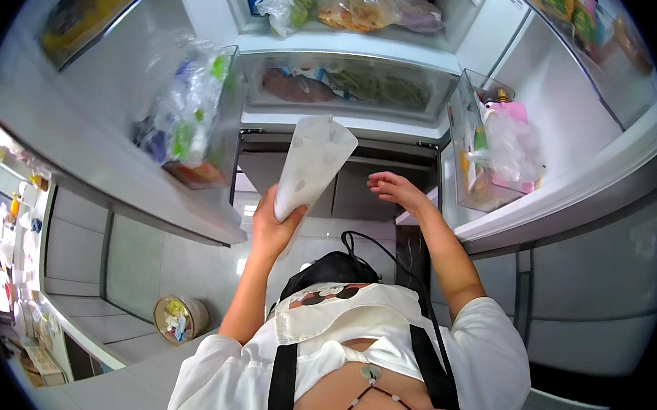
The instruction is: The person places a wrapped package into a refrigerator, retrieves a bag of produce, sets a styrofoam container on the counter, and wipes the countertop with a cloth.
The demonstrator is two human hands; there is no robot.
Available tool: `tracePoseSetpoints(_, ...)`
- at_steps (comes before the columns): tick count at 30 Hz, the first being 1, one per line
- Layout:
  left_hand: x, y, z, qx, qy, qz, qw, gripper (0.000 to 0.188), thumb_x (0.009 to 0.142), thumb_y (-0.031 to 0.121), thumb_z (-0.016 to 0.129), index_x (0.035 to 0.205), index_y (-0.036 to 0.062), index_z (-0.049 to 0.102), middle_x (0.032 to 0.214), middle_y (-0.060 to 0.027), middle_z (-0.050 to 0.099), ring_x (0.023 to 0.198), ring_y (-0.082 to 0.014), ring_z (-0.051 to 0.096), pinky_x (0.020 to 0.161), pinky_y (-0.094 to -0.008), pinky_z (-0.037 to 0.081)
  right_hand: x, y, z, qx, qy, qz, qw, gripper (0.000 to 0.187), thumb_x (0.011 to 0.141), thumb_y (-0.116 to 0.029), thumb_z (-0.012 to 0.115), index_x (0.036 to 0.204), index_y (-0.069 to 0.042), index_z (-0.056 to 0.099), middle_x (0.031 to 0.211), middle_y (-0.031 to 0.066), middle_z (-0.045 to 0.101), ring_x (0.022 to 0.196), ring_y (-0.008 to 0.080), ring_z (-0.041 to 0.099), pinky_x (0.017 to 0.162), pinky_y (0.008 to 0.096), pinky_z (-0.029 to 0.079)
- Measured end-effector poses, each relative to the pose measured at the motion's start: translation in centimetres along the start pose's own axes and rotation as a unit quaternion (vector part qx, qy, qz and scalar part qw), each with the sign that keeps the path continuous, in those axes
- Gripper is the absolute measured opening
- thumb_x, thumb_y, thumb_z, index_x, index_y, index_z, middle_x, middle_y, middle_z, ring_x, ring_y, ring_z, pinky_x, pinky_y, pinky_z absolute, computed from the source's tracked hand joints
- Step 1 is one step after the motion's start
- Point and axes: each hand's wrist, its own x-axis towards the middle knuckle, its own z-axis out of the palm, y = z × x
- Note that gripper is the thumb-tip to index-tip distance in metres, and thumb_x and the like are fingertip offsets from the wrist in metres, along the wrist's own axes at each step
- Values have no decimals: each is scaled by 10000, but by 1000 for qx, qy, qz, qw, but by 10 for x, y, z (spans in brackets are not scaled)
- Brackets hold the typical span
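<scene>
My left hand [273,228] is wrapped around the lower end of a rolled whitish, translucent sheet [312,156] with faint grey rounded spots. The roll leans up toward the fridge and flares at its far end. My right hand [394,190] hovers by itself, fingers stretched out and loosely apart, holding nothing. Just beyond both hands stands an open refrigerator. Its clear drawer [339,90] shows something reddish and something green inside. Above the drawer, bagged food [357,9] sits on a shelf.
The left fridge door [110,136] swings wide, its bin [193,123] full of plastic bags. On the right door, another bin [492,148] holds bags and a pink item. A waste bin [180,320] stands on the tiled floor at left, near a cluttered counter [24,264].
</scene>
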Motion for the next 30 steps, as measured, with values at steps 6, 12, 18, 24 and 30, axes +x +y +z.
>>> tracePoseSetpoints(6,37,-24,-6,32,-8,-10,999,484,716,160,718,1136,50,505,1039,-138,578,972,-298,559,826,-355,438,-11,10,-36,75,-26,13,997,345,944,-252,460,1239,-73,477,1202,67,539,1074,155,543,871,280,452)
tracePoseSetpoints(12,64,-44,-10,41,-20,-14,999,505,710,161,722,1143,53,487,1049,-137,563,983,-297,550,828,-358,436,-8,-2,-35,126,41,-53,990,369,942,-256,465,1251,-53,462,1228,77,524,1075,167,544,874,286,454)
tracePoseSetpoints(18,94,-61,-16,48,-26,0,999,511,717,180,712,1149,47,475,1062,-144,553,998,-302,540,845,-365,426,79,-29,6,233,91,-118,961,393,922,-267,507,1247,-50,459,1220,104,524,1050,180,554,836,285,473)
tracePoseSetpoints(24,117,-72,-20,46,-15,-47,998,504,724,185,700,1148,31,474,1066,-151,551,1002,-295,538,853,-364,420,134,-74,10,263,153,-155,940,442,912,-213,523,1292,-31,389,1254,139,487,1052,228,552,825,302,485)
tracePoseSetpoints(30,133,-77,-8,16,5,-75,997,504,726,170,692,1153,17,472,1084,-154,553,1011,-283,540,866,-358,417,177,-111,-24,320,212,-181,905,559,887,-181,571,1348,-33,292,1336,163,401,1161,284,480,898,355,454)
